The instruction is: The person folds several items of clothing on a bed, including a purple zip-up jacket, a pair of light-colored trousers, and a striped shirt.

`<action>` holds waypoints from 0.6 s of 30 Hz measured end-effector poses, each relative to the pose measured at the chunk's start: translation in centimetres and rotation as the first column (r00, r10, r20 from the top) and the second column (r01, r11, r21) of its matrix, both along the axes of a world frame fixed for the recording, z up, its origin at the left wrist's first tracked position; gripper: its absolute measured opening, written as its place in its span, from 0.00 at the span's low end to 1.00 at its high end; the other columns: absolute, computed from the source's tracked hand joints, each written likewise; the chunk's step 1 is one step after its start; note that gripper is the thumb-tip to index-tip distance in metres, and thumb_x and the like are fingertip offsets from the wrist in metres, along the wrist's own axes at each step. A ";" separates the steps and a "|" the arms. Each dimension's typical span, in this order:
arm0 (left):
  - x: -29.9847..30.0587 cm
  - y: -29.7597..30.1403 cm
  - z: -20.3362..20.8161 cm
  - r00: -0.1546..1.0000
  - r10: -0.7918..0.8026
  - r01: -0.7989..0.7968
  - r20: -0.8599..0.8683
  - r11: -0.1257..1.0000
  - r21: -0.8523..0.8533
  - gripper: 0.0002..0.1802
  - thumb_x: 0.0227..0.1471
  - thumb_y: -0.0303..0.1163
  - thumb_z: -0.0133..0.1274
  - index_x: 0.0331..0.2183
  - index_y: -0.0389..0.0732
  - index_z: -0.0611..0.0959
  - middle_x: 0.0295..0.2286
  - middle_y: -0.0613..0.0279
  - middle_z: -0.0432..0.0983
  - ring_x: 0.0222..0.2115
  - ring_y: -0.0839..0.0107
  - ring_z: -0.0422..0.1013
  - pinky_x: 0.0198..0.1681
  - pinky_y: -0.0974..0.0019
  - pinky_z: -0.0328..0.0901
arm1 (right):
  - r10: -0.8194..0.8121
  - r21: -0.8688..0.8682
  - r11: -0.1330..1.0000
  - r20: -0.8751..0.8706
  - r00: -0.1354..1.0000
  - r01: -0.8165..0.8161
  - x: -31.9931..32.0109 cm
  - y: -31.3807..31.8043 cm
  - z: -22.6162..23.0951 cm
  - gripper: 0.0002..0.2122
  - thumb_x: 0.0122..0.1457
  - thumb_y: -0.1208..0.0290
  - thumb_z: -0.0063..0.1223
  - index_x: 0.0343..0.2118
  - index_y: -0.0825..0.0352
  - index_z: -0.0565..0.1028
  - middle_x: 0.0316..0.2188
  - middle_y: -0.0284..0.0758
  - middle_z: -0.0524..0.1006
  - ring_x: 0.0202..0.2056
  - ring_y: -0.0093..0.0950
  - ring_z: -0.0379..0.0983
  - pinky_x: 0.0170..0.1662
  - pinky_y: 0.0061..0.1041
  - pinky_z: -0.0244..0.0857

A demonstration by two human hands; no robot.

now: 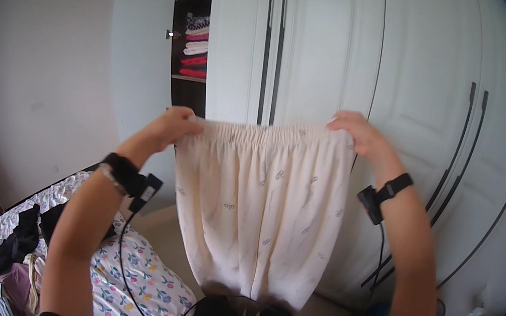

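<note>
A pair of cream pants [259,205] with small dark printed motifs hangs stretched out in front of me by its gathered elastic waistband. My left hand [177,126] pinches the left end of the waistband. At the right end, a little higher, my right hand [357,132] grips the other corner. The legs of the pants hang down toward my knees, and their lower ends are partly hard to make out against my dark clothing.
Behind the pants stands a white wardrobe [323,50], its left door open on shelves of folded clothes [195,49]. A bed with a floral sheet [143,266] lies at lower left, with dark garments [14,246] on it. Cabled black devices [145,189] are strapped to both wrists.
</note>
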State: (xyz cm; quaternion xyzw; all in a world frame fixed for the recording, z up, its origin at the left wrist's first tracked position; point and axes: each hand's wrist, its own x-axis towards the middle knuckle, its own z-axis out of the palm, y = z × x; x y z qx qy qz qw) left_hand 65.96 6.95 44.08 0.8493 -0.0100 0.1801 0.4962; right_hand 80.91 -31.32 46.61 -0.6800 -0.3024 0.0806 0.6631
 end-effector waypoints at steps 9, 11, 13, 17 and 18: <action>2.1 -6.2 1.7 0.966 0.074 -0.117 0.248 0.980 0.164 0.13 0.46 0.35 0.57 0.22 0.36 0.74 0.19 0.67 0.66 0.22 0.78 0.64 0.22 0.70 0.59 | -0.131 -0.021 0.990 0.197 0.972 0.137 -3.5 8.7 0.3 0.08 0.46 0.75 0.60 0.28 0.72 0.74 0.25 0.35 0.74 0.26 0.24 0.70 0.28 0.22 0.66; 1.9 -7.9 1.9 0.962 0.051 -0.103 0.267 0.978 0.183 0.16 0.47 0.38 0.57 0.22 0.36 0.74 0.19 0.67 0.66 0.22 0.79 0.64 0.23 0.70 0.59 | -0.100 -0.022 0.994 0.246 0.964 0.109 -5.8 11.4 1.0 0.08 0.49 0.74 0.57 0.29 0.72 0.74 0.27 0.36 0.74 0.27 0.24 0.71 0.30 0.23 0.67; 2.4 -9.6 2.1 0.955 -0.029 -0.004 0.295 0.994 0.110 0.23 0.48 0.48 0.58 0.25 0.35 0.74 0.22 0.64 0.68 0.25 0.78 0.66 0.26 0.70 0.62 | -0.080 -0.013 0.996 0.290 0.954 0.088 -6.6 12.3 1.6 0.08 0.51 0.73 0.55 0.30 0.73 0.73 0.29 0.37 0.74 0.28 0.25 0.72 0.32 0.24 0.69; 1.7 -9.9 2.7 0.955 0.015 -0.050 0.296 0.992 0.112 0.33 0.40 0.54 0.64 0.33 0.33 0.74 0.27 0.59 0.72 0.28 0.74 0.69 0.31 0.69 0.66 | 0.170 0.088 0.979 0.142 0.975 -0.184 -7.5 12.2 2.8 0.13 0.60 0.68 0.45 0.39 0.75 0.70 0.34 0.41 0.74 0.32 0.29 0.74 0.38 0.25 0.72; 1.7 -9.8 2.7 0.956 0.014 -0.049 0.292 0.993 0.111 0.33 0.40 0.54 0.64 0.33 0.33 0.74 0.27 0.59 0.72 0.28 0.74 0.69 0.31 0.69 0.66 | 0.263 0.134 0.952 0.095 0.960 -0.274 -7.9 12.0 3.1 0.14 0.63 0.67 0.42 0.41 0.76 0.69 0.35 0.42 0.73 0.33 0.30 0.75 0.38 0.24 0.72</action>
